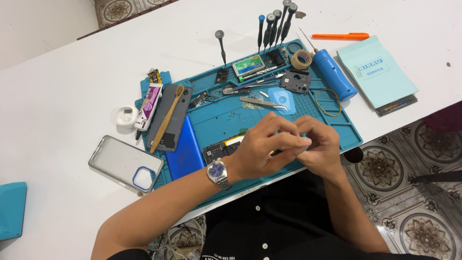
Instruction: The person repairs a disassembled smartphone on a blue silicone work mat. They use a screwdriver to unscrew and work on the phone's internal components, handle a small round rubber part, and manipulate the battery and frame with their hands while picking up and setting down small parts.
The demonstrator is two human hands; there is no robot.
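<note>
Left hand (263, 149): at the near edge of the mat, fingers curled in toward the right hand; a silver wristwatch (219, 172) with a blue dial on the wrist.
Right hand (320, 147): pressed against the left, fingertips pinched together where the two hands meet.
Grip: both hands are closed in on one spot between them; whatever sits there is hidden, so I cannot tell what they pinch.
Opened phone (223, 148): lies on the mat at 9 o'clock of the left hand, partly under it, dark innards and a yellow strip showing.
Mat (219, 118): teal work mat on a white table (57, 101).
Blue back cover (185, 151): at 9 o'clock of the opened phone, just beside it.
Tweezers (262, 102): on the mat at 12 o'clock of the hands.
Screwdrivers (275, 24): standing in a row at the mat's far edge.
Clear phone case (126, 162): off the mat, far at 9 o'clock.
Blue-handled tool (334, 74): at 1 o'clock, beside a pale blue booklet (378, 72).
</note>
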